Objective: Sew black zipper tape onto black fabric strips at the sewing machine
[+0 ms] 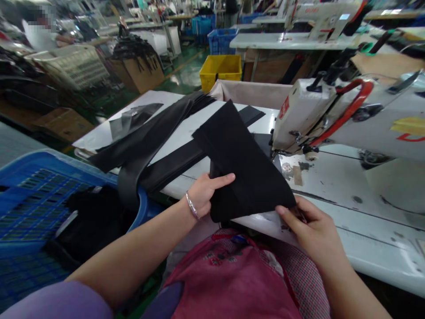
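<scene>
A black fabric piece (247,168) is held up between my two hands, just left of the sewing machine (299,119). My left hand (207,190) grips its left side, thumb on top and fingers hidden beneath. At the lower right corner, my right hand (308,219) pinches the edge between thumb and fingers. Long black strips (175,164) lie on the white table (172,137) behind the piece. One dark strip (129,177) hangs over the table's edge into the blue basket (146,208).
Inside the blue basket lies a heap of black fabric (96,217). A yellow bin (221,71) stands beyond the table. Farther back are another sewing machine (323,20), a cardboard box (139,73), a pale crate (76,66) and a person (40,37) at the left.
</scene>
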Motion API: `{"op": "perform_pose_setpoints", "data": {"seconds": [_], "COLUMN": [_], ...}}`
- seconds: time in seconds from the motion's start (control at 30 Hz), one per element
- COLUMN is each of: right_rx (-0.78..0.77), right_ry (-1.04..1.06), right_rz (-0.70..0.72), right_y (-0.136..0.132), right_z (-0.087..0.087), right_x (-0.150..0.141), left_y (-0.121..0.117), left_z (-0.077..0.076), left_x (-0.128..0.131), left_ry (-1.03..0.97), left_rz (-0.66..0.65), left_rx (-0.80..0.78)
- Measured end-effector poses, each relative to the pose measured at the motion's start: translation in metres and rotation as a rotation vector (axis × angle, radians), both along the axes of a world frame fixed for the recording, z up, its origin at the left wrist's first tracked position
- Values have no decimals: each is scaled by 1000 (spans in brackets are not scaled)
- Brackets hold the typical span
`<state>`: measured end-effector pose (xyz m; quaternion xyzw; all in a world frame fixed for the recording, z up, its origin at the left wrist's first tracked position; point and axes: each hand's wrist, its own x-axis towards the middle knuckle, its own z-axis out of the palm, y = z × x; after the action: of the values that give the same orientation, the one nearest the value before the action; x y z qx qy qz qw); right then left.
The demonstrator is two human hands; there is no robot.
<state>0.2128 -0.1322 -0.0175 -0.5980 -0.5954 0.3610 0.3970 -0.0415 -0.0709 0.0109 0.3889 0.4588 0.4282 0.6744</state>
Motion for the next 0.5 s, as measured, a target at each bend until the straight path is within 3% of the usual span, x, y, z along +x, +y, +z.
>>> {"op": "perform_pose_setpoints", "data": {"seconds": [0.1, 0.17, 0.23, 0.37, 0.5], "right_rx": [17, 35, 39, 55, 320], "right_ry": [-22, -12, -4, -67, -226], "right_rz": [-198, -239, -237, -178, -325], "right_y": [2, 5, 8, 7, -9], "right_z": [3, 7, 9, 13, 33], "right_x": [-14, -20, -22, -24, -34], "left_y": [-9, -20, -31, -42, -44], "left_z": [5, 6, 4, 0, 8], "left_x": [3, 7, 12, 25, 34], "left_ry": [-308, -369, -299, 11, 211], "left_rz": [96, 75, 65, 218, 316], "left_rx": [-134, -68, 26, 160, 208]}}
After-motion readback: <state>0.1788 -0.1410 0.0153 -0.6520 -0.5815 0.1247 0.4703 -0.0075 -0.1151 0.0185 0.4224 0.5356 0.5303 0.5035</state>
